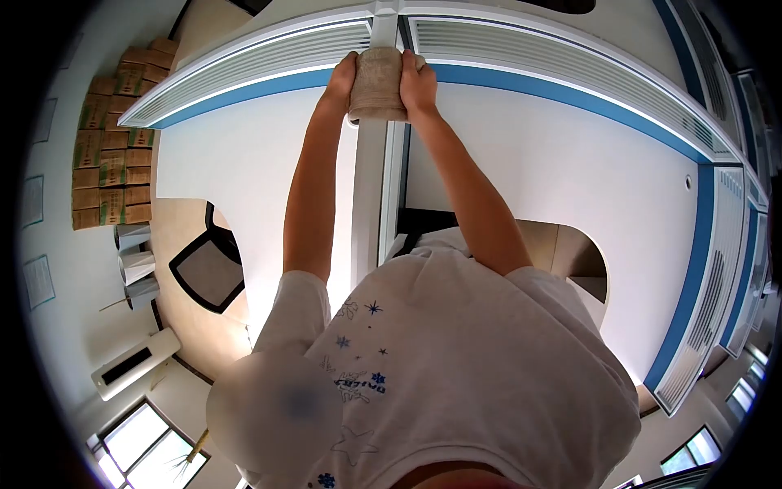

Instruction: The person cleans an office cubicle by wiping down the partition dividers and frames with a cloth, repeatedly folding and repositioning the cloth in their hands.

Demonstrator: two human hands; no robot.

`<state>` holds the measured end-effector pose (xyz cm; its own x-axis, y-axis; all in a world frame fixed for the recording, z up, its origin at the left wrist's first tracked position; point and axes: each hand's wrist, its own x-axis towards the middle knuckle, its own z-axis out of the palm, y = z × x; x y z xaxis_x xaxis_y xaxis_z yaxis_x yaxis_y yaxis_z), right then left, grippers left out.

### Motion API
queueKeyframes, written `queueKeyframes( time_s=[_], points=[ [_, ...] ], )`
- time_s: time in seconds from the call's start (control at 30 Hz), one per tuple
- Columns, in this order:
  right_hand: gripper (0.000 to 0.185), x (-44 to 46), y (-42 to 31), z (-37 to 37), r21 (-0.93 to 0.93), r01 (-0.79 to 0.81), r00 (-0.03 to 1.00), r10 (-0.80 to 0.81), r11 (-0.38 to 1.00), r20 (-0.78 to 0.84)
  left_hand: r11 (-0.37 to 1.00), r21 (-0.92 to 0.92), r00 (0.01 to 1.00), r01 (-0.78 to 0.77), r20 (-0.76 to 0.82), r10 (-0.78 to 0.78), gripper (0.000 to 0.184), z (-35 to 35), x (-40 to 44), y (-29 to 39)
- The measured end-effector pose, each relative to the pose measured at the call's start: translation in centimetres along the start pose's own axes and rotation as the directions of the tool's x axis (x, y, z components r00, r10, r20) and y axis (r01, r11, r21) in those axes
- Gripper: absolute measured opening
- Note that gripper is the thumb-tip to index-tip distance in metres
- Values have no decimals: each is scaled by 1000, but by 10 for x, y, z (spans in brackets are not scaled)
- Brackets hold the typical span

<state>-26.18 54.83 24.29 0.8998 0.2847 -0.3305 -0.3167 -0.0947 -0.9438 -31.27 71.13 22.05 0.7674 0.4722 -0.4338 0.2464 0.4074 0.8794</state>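
A beige folded cloth is held between my two hands, over the post where the desk partitions meet. My left hand grips its left edge with the fingers wrapped behind it. On the opposite edge, my right hand is closed round the cloth, and a small bit of it shows past the fingers. Both arms are stretched far forward. Below the cloth runs the grey divider between two white desktops. Whether the cloth touches the post behind it, I cannot tell.
White desktops lie on both sides, edged by blue-and-white louvred partitions. A black-framed chair stands at the left. Stacked cardboard boxes line the left wall, near a white air conditioner.
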Motion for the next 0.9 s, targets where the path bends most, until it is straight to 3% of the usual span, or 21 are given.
queueKeyframes(
  time_s=[0.2, 0.43, 0.53, 0.63, 0.73, 0.83, 0.9],
  points=[
    [66, -35, 3, -14, -72, 39, 998, -43, 997, -53, 996, 88, 999, 34, -44, -31, 48, 2, -29, -4],
    [63, -43, 17, -15, 88, -14, 998, 8, 996, 66, 997, 23, 993, 69, -99, -66, 44, 8, -58, -5],
    [63, -36, 11, -4, 116, -47, 998, 43, 992, 34, 989, 137, 981, 50, -194, -23, 44, 4, -41, -6],
    [63, -29, 11, 1, 114, -41, 999, 39, 993, 17, 965, 258, 981, 57, -193, -6, 44, -1, -27, -1],
    [64, -21, 17, 3, 111, -22, 1000, 19, 994, 24, 985, 153, 993, 80, -102, -65, 39, -12, -7, -13],
    [66, -19, 19, 1, 200, -55, 993, 34, 978, 110, 996, 86, 995, 37, -95, -28, 40, -9, -12, -14],
    [68, -20, 26, -1, 155, -63, 992, 46, 986, 115, 997, 52, 996, 53, -81, -49, 45, -5, -24, -11]
  ],
)
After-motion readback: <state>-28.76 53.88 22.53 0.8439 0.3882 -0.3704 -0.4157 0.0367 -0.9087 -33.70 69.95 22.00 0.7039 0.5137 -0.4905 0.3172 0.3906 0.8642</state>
